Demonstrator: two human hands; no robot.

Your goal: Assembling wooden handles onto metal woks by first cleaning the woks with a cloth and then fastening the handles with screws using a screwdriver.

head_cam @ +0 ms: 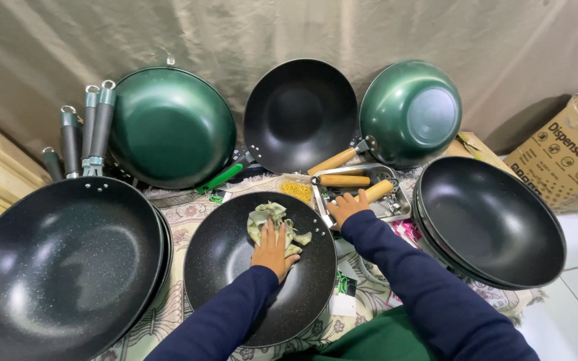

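I see my left hand (272, 251) lying flat, palm down, inside the round black non-stick wok (260, 267) that sits on the patterned cloth (182, 214) right in front of me. The fingers are spread and pressed onto a crumpled pale green rag (275, 224), which lies in the upper half of the wok's bowl; the hand pins the rag rather than closing round it.

My right hand (346, 206) is at the wok's upper right rim, curled around the near end of a light wooden handle (376, 192). That handle runs up and to the right over a shallow rectangular steel tray (396, 207) just beyond the rim. From here I cannot tell whether the handle is joined to the wok or lies loose in the tray (the thumb side is hidden). A second wooden handle (344, 180) lies in the tray behind it, and a small heap of yellow bits (297, 192) sits just left of the tray.

On my left a larger speckled black wok (61, 267) rests on a stack, with grey-green metal-tipped handles (91, 127) standing up behind it. Leaning against the beige backdrop (289, 30) are a green wok turned bottom outward (172, 127), a black wok facing me (300, 113) and another green wok showing its underside (409, 110). On my right stands a stack of black woks (490, 220), and past it a brown cardboard box (563, 157).
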